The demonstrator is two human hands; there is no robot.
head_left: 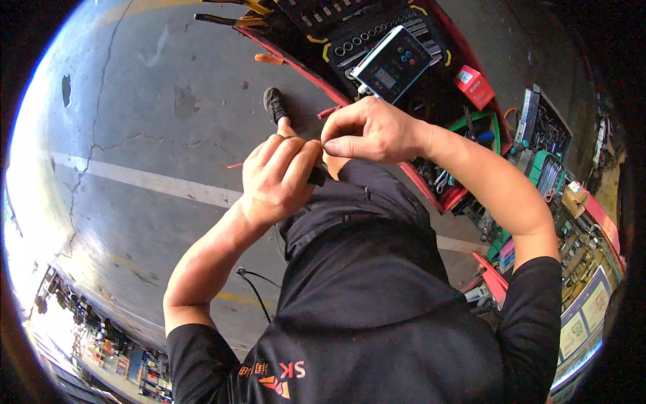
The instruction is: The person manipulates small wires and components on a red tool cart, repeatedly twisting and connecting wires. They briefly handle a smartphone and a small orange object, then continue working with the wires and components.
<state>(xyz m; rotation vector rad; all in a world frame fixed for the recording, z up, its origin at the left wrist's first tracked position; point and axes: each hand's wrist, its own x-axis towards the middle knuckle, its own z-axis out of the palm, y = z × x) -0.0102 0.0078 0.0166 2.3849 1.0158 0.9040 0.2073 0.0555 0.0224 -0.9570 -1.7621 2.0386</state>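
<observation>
My left hand is closed in front of my body, its fingers curled around something dark that shows only below the knuckles. A thin red piece, like a wire end, juts out on the left side of that hand. My right hand meets it from the right, thumb and forefinger pinched together against the left fingertips. Whatever lies in that pinch is too small or too hidden to name.
Ahead to the right stands a red tool cart with a socket set, a control box with buttons and a display, and a red carton. Wrench cases lie further right. A black cable runs at my left side.
</observation>
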